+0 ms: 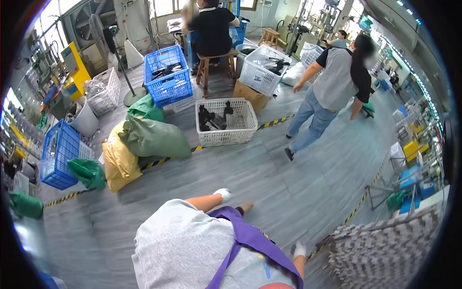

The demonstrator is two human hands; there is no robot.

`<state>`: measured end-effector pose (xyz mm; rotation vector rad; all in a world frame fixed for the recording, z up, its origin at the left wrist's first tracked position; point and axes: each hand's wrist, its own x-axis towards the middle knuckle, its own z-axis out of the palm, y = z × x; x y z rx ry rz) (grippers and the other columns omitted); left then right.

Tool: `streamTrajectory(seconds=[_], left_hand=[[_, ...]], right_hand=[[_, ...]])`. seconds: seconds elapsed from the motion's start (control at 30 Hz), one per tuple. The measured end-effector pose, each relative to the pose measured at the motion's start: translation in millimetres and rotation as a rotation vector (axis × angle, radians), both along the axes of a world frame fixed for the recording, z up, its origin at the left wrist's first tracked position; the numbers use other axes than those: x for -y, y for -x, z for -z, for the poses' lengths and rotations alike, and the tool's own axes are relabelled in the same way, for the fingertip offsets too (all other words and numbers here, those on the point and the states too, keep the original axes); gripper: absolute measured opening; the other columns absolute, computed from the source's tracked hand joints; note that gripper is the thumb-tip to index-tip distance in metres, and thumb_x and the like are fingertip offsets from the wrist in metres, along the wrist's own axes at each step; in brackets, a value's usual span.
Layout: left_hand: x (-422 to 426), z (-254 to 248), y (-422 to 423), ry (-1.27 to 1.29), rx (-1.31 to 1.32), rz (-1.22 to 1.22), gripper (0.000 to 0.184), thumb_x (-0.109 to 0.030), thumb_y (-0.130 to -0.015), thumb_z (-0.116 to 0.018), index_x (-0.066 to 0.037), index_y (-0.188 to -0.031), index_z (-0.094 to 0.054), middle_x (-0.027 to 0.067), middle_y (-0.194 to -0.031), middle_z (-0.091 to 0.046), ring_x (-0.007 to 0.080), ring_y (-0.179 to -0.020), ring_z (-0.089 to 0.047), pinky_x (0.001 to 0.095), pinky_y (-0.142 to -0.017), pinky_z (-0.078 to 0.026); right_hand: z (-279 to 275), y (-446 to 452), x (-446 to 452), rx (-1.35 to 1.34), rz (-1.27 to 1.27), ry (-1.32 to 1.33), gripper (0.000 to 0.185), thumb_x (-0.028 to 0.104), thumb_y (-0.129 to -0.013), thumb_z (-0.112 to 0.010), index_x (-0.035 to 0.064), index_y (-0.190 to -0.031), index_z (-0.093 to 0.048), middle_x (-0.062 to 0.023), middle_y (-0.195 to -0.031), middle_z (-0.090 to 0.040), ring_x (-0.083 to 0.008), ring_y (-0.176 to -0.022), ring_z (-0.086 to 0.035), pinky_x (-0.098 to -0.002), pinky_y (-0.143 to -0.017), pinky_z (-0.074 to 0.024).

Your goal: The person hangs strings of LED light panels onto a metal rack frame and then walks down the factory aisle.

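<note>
Over the grey floor, my left hand (224, 194), in a white glove, hangs in front of my body with nothing visible in it; its fingers look loosely open. My right hand (299, 249), also white-gloved, is low at the right beside the purple apron (250, 236). It looks loosely open and holds nothing that I can see. One shoe (246, 207) shows between the hands. Neither hand touches an object.
Ahead stand a white crate (226, 138) with black parts, a blue crate (168, 89), and green (156, 139) and yellow sacks (120, 161). One person (332, 82) walks at the right; another (211, 31) sits on a stool. Stacked grey-white pieces (385, 248) fill the lower right.
</note>
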<state>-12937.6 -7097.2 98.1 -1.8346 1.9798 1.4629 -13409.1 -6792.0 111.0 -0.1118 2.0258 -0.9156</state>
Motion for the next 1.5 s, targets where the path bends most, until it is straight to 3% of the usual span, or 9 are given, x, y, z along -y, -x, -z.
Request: streamTrajectory(seconds=[0.27, 0.6, 0.9, 0.93, 1.03, 1.13, 1.2, 1.33, 1.5], left_hand=[[183.5, 43.1, 223.0, 0.179, 0.277, 0.577, 0.038, -0.026, -0.092, -0.047, -0.008, -0.119, -0.069, 0.0176, -0.125, -0.064, 0.036, -0.113, -0.063, 0.0405, -0.093, -0.051], [359.9, -70.1, 737.5, -0.057, -0.132, 0.562, 0.054, -0.038, -0.088, -0.058, -0.005, -0.131, -0.06, 0.0147, -0.131, -0.062, 0.0287, -0.122, -0.058, 0.036, -0.103, -0.044], [489.6, -27.5, 981.1, -0.226, -0.018, 0.137, 0.053, -0.03, -0.089, -0.058, -0.008, -0.137, -0.054, 0.0146, -0.134, -0.06, 0.0265, -0.123, -0.056, 0.0368, -0.101, -0.044], [511.4, -42.3, 999.1, -0.292, 0.041, -0.043, 0.054, -0.029, -0.09, -0.058, -0.009, -0.139, -0.052, 0.0157, -0.135, -0.058, 0.0272, -0.124, -0.055, 0.0374, -0.101, -0.044], [593.3, 10.9, 1035.4, -0.084, 0.217, 0.113, 0.044, -0.031, -0.098, -0.039, -0.01, -0.129, -0.062, 0.0111, -0.135, -0.059, 0.0269, -0.127, -0.053, 0.035, -0.107, -0.039], [686.5, 36.5, 1101.1, 0.167, 0.619, 1.034, 0.048, -0.036, -0.095, -0.047, -0.007, -0.132, -0.059, 0.0137, -0.139, -0.056, 0.0295, -0.132, -0.049, 0.0376, -0.11, -0.037], [745.0, 72.1, 1168.5, 0.076, 0.346, 0.547, 0.051, -0.037, -0.092, -0.052, -0.004, -0.131, -0.059, 0.0157, -0.136, -0.058, 0.0316, -0.128, -0.052, 0.0385, -0.108, -0.038], [832.8, 31.8, 1379.4, -0.102, -0.017, 0.196, 0.059, -0.037, -0.087, -0.061, 0.0, -0.132, -0.057, 0.0202, -0.13, -0.061, 0.0315, -0.12, -0.058, 0.0383, -0.101, -0.044], [905.6, -91.3, 1662.6, -0.059, -0.104, 0.607, 0.058, -0.037, -0.087, -0.06, -0.004, -0.134, -0.056, 0.0167, -0.132, -0.06, 0.029, -0.126, -0.054, 0.0357, -0.106, -0.041]], right_hand=[[24.2, 191.5, 142.4, -0.265, -0.504, -0.291, 0.027, 0.027, -0.094, -0.048, 0.0053, -0.095, -0.065, -0.0125, -0.087, -0.064, -0.0262, -0.075, -0.061, -0.0402, -0.069, -0.0488], [73.0, 426.3, 141.0, -0.129, -0.788, -0.666, 0.033, 0.029, -0.091, -0.049, 0.0051, -0.104, -0.067, -0.0173, -0.105, -0.064, -0.0311, -0.095, -0.061, -0.0421, -0.083, -0.0483], [87.8, 802.8, 326.9, -0.407, -0.659, -0.597, 0.039, 0.032, -0.089, -0.05, 0.0049, -0.111, -0.069, -0.0215, -0.121, -0.063, -0.0355, -0.113, -0.062, -0.0437, -0.096, -0.0477], [75.7, 852.8, 360.1, -0.56, -0.98, -0.564, 0.027, 0.02, -0.085, -0.056, 0.0033, -0.099, -0.072, -0.0224, -0.112, -0.068, -0.0352, -0.104, -0.067, -0.0454, -0.087, -0.053], [51.4, 978.3, 498.2, -0.097, -0.059, -0.262, 0.022, 0.022, -0.088, -0.056, 0.0029, -0.089, -0.067, -0.0117, -0.078, -0.068, -0.0218, -0.065, -0.064, -0.0368, -0.057, -0.0503], [29.1, 1062.8, 606.7, -0.114, 0.125, -0.002, 0.024, 0.026, -0.089, -0.056, 0.0036, -0.087, -0.064, -0.0062, -0.069, -0.06, -0.0149, -0.057, -0.054, -0.0332, -0.051, -0.0438], [54.1, 1116.9, 640.2, -0.046, -0.073, -0.163, 0.026, 0.027, -0.089, -0.056, 0.0028, -0.089, -0.066, -0.0106, -0.077, -0.065, -0.0215, -0.066, -0.061, -0.0367, -0.056, -0.048], [50.0, 1203.8, 681.1, -0.137, -0.428, -0.359, 0.034, 0.032, -0.088, -0.053, 0.0022, -0.087, -0.069, -0.0126, -0.079, -0.069, -0.0243, -0.068, -0.065, -0.0389, -0.063, -0.0518], [65.1, 1315.0, 695.1, -0.175, -0.786, -0.577, 0.03, 0.027, -0.082, -0.061, 0.008, -0.102, -0.074, -0.0157, -0.1, -0.073, -0.0304, -0.089, -0.07, -0.042, -0.078, -0.0545]])
